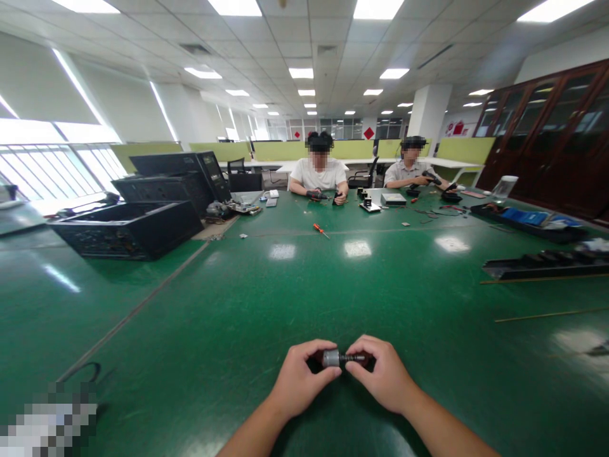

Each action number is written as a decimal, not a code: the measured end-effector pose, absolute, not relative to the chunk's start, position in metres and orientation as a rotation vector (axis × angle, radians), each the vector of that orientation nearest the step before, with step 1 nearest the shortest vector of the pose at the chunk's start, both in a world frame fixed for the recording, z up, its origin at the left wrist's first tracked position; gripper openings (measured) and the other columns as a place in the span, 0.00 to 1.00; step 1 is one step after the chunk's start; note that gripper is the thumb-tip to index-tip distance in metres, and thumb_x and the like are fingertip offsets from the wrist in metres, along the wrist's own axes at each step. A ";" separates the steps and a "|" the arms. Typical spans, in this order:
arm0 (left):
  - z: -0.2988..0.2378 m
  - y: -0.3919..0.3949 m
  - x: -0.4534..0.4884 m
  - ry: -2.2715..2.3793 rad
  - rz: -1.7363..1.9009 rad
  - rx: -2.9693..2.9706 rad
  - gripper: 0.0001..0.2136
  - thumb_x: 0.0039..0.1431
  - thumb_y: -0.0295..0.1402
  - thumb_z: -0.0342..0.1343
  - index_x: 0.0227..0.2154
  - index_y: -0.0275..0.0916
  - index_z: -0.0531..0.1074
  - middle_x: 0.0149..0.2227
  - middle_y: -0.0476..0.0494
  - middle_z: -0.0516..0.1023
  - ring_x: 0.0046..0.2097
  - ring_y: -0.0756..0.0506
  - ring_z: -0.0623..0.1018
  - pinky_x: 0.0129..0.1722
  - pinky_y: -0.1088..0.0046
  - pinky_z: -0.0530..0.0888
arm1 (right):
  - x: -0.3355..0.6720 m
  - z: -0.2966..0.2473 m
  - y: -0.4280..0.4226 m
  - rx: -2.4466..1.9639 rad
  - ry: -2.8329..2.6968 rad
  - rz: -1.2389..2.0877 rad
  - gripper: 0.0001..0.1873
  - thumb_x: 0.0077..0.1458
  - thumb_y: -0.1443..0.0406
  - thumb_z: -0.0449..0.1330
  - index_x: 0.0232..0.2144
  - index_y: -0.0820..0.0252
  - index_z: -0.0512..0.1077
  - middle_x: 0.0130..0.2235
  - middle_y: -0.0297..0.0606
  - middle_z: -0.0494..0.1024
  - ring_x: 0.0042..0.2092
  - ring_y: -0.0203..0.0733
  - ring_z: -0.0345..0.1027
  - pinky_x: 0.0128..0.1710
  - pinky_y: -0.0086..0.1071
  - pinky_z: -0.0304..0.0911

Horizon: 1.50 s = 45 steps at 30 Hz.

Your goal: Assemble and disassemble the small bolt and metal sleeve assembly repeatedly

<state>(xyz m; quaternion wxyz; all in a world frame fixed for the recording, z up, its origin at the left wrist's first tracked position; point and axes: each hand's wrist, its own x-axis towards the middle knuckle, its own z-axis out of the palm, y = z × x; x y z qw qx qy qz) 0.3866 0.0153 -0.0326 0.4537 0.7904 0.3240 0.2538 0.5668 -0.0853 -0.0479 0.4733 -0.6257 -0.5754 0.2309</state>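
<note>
Close to the near side of the green table, both hands meet on a small metal motor, a short silver-grey cylinder with a dark, ridged shaft sticking out to the right. My left hand pinches the cylinder between thumb and fingers. The shaft end lies between the thumb and fingers of my right hand. The motor is held roughly level, just above the table. Fingers partly cover both its ends, so the tip of the shaft is hard to make out.
Ahead on the green table lies an orange-handled screwdriver. Black computer cases stand at left. At right are a black tray and a long dark metal part. Two people work across the table.
</note>
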 end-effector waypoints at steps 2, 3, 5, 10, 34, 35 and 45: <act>-0.033 0.016 0.387 0.796 0.623 1.951 0.14 0.46 0.31 0.67 0.39 0.41 0.81 0.37 0.46 0.84 0.41 0.41 0.80 0.44 0.67 0.73 | 0.567 -0.048 -0.085 -1.532 -1.412 0.562 0.04 0.51 0.69 0.64 0.31 0.58 0.78 0.30 0.35 0.76 0.33 0.39 0.69 0.34 0.30 0.61; -0.033 0.016 0.387 0.794 0.622 1.952 0.14 0.46 0.31 0.67 0.39 0.41 0.81 0.37 0.46 0.84 0.41 0.41 0.80 0.44 0.67 0.73 | 0.567 -0.048 -0.085 -1.533 -1.413 0.560 0.04 0.51 0.69 0.64 0.31 0.58 0.78 0.31 0.35 0.76 0.33 0.39 0.69 0.34 0.30 0.61; -0.033 0.016 0.386 0.791 0.623 1.953 0.14 0.46 0.32 0.68 0.39 0.41 0.81 0.37 0.46 0.84 0.41 0.41 0.80 0.44 0.67 0.73 | 0.567 -0.048 -0.086 -1.534 -1.414 0.559 0.04 0.51 0.69 0.64 0.31 0.58 0.78 0.31 0.35 0.76 0.33 0.39 0.69 0.34 0.30 0.61; -0.034 0.017 0.386 0.789 0.628 1.952 0.14 0.45 0.32 0.68 0.39 0.41 0.81 0.38 0.46 0.84 0.41 0.41 0.80 0.44 0.67 0.73 | 0.568 -0.048 -0.086 -1.538 -1.425 0.539 0.03 0.50 0.69 0.64 0.31 0.58 0.77 0.30 0.34 0.76 0.33 0.40 0.69 0.34 0.31 0.61; -0.033 0.017 0.387 0.808 0.624 1.855 0.15 0.45 0.34 0.67 0.38 0.37 0.80 0.31 0.45 0.81 0.32 0.45 0.76 0.35 0.71 0.71 | 0.570 -0.048 -0.085 -1.537 -1.403 0.556 0.04 0.51 0.69 0.63 0.31 0.58 0.77 0.30 0.34 0.75 0.31 0.39 0.69 0.33 0.30 0.61; -0.035 0.018 0.387 0.810 0.623 1.847 0.15 0.45 0.34 0.67 0.38 0.37 0.80 0.28 0.46 0.79 0.29 0.46 0.74 0.32 0.72 0.70 | 0.570 -0.047 -0.085 -1.537 -1.405 0.556 0.04 0.51 0.69 0.63 0.31 0.58 0.77 0.30 0.34 0.75 0.32 0.39 0.69 0.33 0.30 0.61; -0.039 0.019 0.388 0.824 0.623 1.796 0.16 0.45 0.33 0.67 0.39 0.36 0.80 0.22 0.51 0.71 0.25 0.50 0.67 0.27 0.75 0.63 | 0.573 -0.048 -0.085 -1.533 -1.404 0.556 0.04 0.51 0.69 0.62 0.31 0.58 0.77 0.30 0.35 0.75 0.32 0.39 0.69 0.33 0.30 0.62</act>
